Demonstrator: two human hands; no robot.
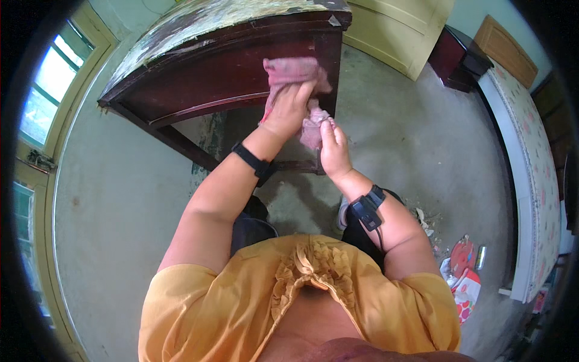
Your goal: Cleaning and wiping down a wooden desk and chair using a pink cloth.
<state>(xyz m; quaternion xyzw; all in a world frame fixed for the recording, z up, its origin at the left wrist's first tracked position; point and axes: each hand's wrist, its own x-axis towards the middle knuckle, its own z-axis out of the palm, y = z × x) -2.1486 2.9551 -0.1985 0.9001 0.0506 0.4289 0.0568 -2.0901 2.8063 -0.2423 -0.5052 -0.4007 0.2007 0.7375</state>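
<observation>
A crumpled pink cloth (292,70) is in both of my hands, in front of the dark red side panel of a wooden desk (211,78). My left hand (288,112) lies over the middle of the cloth, its fingers pointing away from me and partly wrapped in the fabric. Lower and to the right, my right hand (335,148) pinches the cloth's bunched lower end between thumb and fingers. Whether the cloth touches the panel I cannot tell. The desk's top is pale and patchy, with a peeling surface along its edge.
A dark bucket (252,232) stands close by my legs. To the right is a bed-like platform with a flowered cover (525,151), and a dark red cabinet (455,63) stands behind it. Debris and bags (465,286) lie on the floor; a cream door (398,30) is at the back.
</observation>
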